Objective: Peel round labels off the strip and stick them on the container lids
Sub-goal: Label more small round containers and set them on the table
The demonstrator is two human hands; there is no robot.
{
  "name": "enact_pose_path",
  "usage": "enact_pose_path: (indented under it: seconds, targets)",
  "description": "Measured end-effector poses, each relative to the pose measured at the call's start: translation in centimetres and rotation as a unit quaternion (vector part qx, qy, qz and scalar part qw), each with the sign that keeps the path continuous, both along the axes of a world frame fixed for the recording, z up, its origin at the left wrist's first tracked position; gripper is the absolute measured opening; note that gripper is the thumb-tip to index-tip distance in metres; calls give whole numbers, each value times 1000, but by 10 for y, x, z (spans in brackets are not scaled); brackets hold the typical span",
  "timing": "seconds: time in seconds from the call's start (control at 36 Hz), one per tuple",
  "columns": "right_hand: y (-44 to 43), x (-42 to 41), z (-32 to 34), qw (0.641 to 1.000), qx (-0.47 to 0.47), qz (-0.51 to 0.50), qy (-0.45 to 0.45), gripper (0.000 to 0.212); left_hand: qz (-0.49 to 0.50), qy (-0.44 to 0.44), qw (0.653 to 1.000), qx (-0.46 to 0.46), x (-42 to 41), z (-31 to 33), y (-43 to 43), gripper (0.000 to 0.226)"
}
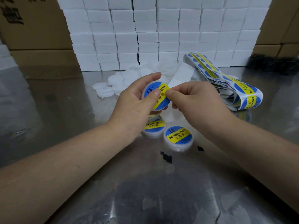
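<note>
— So, nearest stuff first?
— Few black scraps (167,157) on the steel table (80,183), then two finished containers (177,137) side by side, labels up.
— Grip?
— Just beyond those, left hand (134,104) cups the container (144,92) off the table, fingers curled round its rim, thumb pressing the round label (162,101) near its middle. Opposite it, right hand (194,101) pinches the label's right edge, thumb and forefinger tight.
— Which way does it go down?
— Yellow band runs lower left to upper right. Thumb side looks seated; the pinched edge lies to the right of it. My read: smoothing goes from the thumb outward to the right, and the right hand is nearer for that. Can't tell if that edge is lifted or already flat.
— Risk?
— Crease or off-centre at the right rim, probably.
— Next supply?
— Beyond the right hand, label strip (234,88) in a heap; unlabelled lids (113,81) piled past the left. Behind all that, white foam boxes (145,38) stacked.
</note>
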State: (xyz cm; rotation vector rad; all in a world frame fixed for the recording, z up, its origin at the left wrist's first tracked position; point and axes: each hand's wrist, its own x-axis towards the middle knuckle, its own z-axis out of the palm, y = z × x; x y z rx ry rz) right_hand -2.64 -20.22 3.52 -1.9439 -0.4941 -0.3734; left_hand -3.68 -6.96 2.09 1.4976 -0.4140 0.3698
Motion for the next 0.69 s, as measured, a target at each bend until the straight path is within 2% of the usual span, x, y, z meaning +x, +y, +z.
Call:
enact_pose_path:
  seconds: [0.47, 0.69]
  targets:
    - [-1, 3, -1, 999, -21, -29, -3, 29, 17, -31, 999, 26, 0, -2, -1, 37]
    - [-3, 5, -2, 998, -34, -44, -11, 25, 81, -96, 985, 115, -4, -4, -3, 42]
